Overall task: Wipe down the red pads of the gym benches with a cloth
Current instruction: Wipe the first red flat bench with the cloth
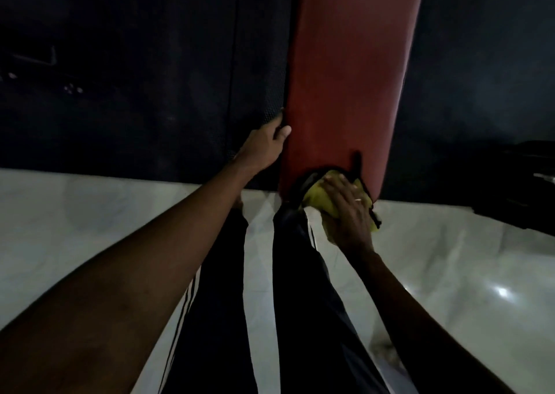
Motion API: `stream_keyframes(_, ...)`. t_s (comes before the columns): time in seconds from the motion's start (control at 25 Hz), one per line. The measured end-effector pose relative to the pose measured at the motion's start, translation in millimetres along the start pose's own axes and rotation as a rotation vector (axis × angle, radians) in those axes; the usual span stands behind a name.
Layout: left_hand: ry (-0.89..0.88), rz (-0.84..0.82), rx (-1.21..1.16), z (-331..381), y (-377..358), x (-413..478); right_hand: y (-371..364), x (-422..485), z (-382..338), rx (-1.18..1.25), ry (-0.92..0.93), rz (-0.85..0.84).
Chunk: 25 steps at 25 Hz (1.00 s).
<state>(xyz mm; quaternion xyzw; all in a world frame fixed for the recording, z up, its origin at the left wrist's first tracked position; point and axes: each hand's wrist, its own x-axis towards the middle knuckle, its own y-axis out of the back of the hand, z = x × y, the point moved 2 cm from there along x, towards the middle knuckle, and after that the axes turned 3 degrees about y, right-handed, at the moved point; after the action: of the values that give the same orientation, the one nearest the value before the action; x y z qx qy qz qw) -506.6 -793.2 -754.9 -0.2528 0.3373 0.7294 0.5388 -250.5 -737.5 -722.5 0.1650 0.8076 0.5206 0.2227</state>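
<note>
**Yellow cloth pressed to the near end of the red pad**

Across the lower half, pale glossy floor, with a bright glint at right. Beyond it, a dark, almost black mat filling the upper view. Down the middle from the top edge, the long red pad of a bench, ending in a rounded near end just past the line between mat and pale floor. At far right, dark gym equipment, too dim to make out. Below the pad, two legs in dark trousers with white side stripes.

From lower left, a bare forearm up to the left hand: clamped on the pad's left edge, thumb lying on the red top, fingers curled round the side and out of sight. From lower right, the other forearm up to the right hand: spread flat, fingers fairly straight, pressing down on the yellow cloth rather than clutching it.

Cloth bunched under palm and fingers at the pad's near right corner, partly on the red surface, partly hanging off the end toward the legs, with dark edging along its top and right side. Left hand well apart from the cloth, farther up the pad and on the opposite edge. On one finger of the right hand, a thin ring.
</note>
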Motion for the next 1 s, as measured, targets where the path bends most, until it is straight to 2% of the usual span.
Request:
stream_keyframes(0.04, -0.001, 0.007, 0.004, 2, -2, -2, -3, -3, -4, 0.040, -0.118, 0.048)
stream_keyframes(0.08, 0.003, 0.015, 0.008, 4, -5, -4, -7, -5, -14, 0.069, -0.159, 0.065)
stream_keyframes(0.24, 0.014, 0.080, 0.035, 13, -11, -8, -19, -7, -32, 0.075, 0.097, -0.041)
stream_keyframes(0.28, 0.016, 0.093, 0.031, 13, -13, -9, -18, -9, -25, 0.067, 0.105, -0.025)
stream_keyframes(0.32, 0.024, 0.098, 0.025, 14, -15, -11, -17, -13, -16, 0.064, 0.039, 0.019)
stream_keyframes(0.44, 0.029, 0.059, 0.006, 17, -29, -13, -16, -26, 1, 0.209, -0.490, 0.243)
stream_keyframes(0.48, 0.026, 0.046, -0.023, 18, -35, -13, -19, -26, -7, 0.279, -0.566, 0.287)
stream_keyframes(0.52, 0.032, 0.044, -0.062, 20, -42, -12, -21, -24, -19, 0.316, -0.527, 0.288)
stream_keyframes(0.6, 0.070, 0.072, -0.149, 23, -51, -10, -27, -23, -39, 0.318, -0.274, 0.188)
stream_keyframes(0.64, 0.089, 0.092, -0.173, 24, -53, -9, -29, -22, -44, 0.308, -0.209, 0.153)
stream_keyframes(0.68, 0.105, 0.114, -0.180, 24, -54, -8, -30, -22, -43, 0.317, -0.228, 0.166)
stream_keyframes(0.84, 0.121, 0.253, -0.075, 34, -60, -11, -20, -14, -27, 0.541, -0.730, 0.400)
stream_keyframes(1.0, 0.072, 0.429, -0.078, 49, -75, -13, 6, 8, 4, 0.670, -1.100, 0.555)
